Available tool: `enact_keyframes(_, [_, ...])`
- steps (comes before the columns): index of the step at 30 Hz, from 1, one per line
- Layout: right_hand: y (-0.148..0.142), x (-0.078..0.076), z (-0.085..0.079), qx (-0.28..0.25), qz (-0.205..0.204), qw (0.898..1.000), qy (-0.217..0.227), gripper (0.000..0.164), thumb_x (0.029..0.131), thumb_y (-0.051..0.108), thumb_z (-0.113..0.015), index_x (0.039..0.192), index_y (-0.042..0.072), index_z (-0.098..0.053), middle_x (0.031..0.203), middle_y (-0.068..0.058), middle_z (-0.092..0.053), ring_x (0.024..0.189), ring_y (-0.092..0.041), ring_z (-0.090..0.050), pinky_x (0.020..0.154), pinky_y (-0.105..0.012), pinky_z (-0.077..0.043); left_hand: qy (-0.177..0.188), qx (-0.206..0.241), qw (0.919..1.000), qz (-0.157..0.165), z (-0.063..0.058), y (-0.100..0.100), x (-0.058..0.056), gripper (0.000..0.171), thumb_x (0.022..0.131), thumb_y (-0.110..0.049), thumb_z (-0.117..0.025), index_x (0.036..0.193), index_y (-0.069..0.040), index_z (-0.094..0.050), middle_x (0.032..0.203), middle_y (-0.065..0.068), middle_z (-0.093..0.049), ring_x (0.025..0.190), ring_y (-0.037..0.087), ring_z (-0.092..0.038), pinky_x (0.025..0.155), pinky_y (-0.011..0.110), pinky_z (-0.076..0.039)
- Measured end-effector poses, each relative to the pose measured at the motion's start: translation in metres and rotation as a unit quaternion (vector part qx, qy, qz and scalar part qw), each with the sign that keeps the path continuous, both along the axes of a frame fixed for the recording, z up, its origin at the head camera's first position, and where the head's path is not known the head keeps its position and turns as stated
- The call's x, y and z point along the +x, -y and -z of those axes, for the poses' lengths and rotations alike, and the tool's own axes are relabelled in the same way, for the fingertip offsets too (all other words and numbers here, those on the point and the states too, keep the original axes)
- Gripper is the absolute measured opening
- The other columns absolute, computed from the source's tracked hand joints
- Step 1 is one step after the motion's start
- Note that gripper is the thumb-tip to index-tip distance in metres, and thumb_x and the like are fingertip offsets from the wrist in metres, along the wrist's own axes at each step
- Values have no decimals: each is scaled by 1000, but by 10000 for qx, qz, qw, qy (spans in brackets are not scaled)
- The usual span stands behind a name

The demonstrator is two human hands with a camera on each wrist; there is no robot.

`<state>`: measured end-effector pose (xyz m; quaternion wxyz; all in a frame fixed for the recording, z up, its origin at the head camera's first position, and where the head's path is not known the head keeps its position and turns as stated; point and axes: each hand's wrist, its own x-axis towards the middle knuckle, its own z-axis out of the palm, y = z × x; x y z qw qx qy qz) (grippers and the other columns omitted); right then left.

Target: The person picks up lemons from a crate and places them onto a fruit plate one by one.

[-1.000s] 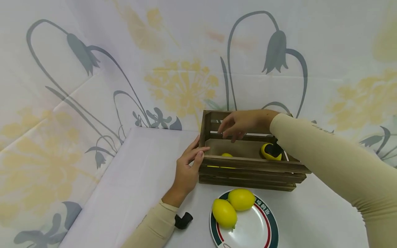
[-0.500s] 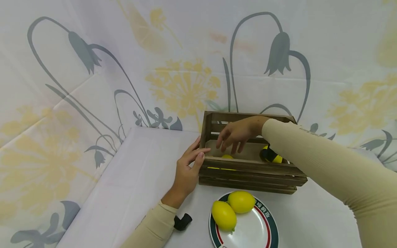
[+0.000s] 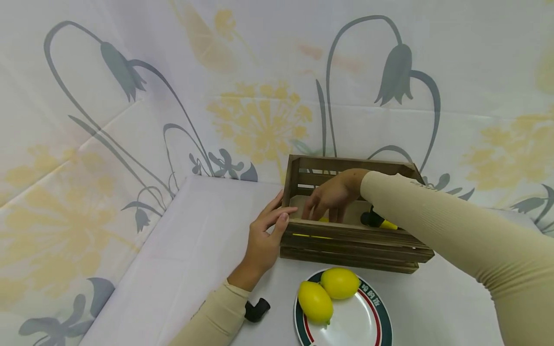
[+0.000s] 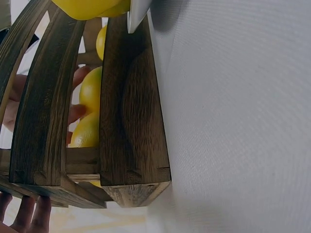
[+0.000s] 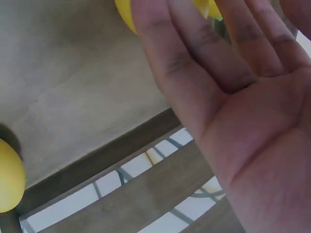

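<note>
A brown slatted wooden crate (image 3: 355, 250) stands against the patterned cloth. My left hand (image 3: 263, 245) rests on its left end, index finger over the rim, with straight fingertips against the end slats in the left wrist view. Inside the crate, my right hand (image 3: 332, 196) reaches down at the left side. Through the slats, its fingertips show beside a yellow lemon (image 4: 90, 90), apparently touching it; another lemon (image 4: 85, 132) lies close by. The right wrist view shows its fingers stretched out over a lemon (image 5: 125, 12). Another lemon (image 3: 388, 225) lies at the crate's right end, partly covered.
In front of the crate, a white plate (image 3: 355, 324) with a green and red rim carries two lemons, one left (image 3: 315, 302) and one behind (image 3: 340, 283). A black wrist camera (image 3: 258, 310) sits by the left sleeve. White cloth covers the table (image 3: 207, 230).
My right hand has moved lower into the crate, down to the lemons at its left side. The left hand has stayed on the crate's end.
</note>
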<state>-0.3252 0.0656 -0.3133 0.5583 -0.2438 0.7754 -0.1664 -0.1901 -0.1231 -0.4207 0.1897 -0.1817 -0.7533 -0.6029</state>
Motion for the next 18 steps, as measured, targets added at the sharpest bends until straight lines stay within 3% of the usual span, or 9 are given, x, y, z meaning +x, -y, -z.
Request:
enact_keyframes(8, [-7, 1, -3, 40, 76, 9999, -70, 36, 103, 29, -54, 138, 27, -57, 154, -10, -44, 120, -33, -61, 96, -45, -55, -37, -12, 10000, 20, 0, 0, 0, 26, 104, -17, -54, 123, -14, -71, 158, 0, -42, 147, 21, -39, 115, 50, -38])
enact_keyframes(13, [-11, -2, -4, -51, 80, 9995, -289, 37, 103, 25, -53, 140, 23, -57, 152, -14, -46, 115, -33, -65, 97, -47, -55, -19, -36, 10000, 13, 0, 0, -1, 27, 104, -17, -53, 123, -14, -71, 158, 1, -42, 147, 21, -38, 115, 50, -38])
enact_keyframes(18, [-14, -4, -4, -66, 28, 9981, -616, 40, 104, 22, -49, 144, 19, -53, 157, -18, -38, 121, -38, -61, 103, -51, -51, -55, -52, 10000, 9, 1, 0, 0, 27, 104, -16, -53, 123, -14, -71, 158, 1, -42, 147, 21, -38, 115, 49, -39])
